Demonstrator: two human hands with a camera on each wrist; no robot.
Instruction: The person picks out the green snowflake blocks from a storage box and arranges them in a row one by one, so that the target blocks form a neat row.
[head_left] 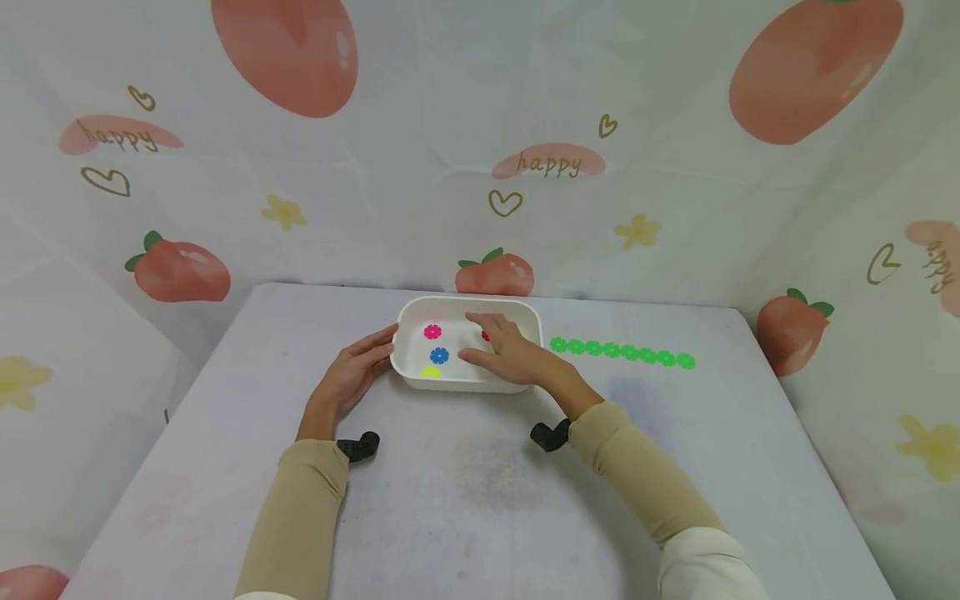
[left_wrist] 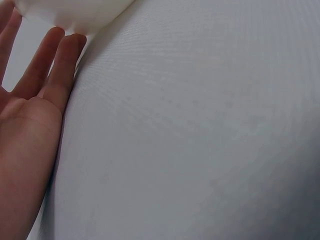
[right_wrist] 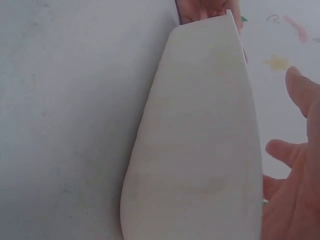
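A white plastic basin stands near the back of the table. In it lie flower-shaped plastic discs: a pink one, a blue one, a yellow one and a red one partly covered by my right hand. My left hand rests its straight fingertips against the basin's left end; the left wrist view shows these fingers at its wall. Over the basin's right half hovers my right hand, thumb and fingers spread apart, nothing visible between them.
A row of several green flower-shaped discs lies linked end to end on the table, right of the basin. The pale cloth-covered table meets a fruit-printed curtain at the back. Each wrist wears a black camera mount.
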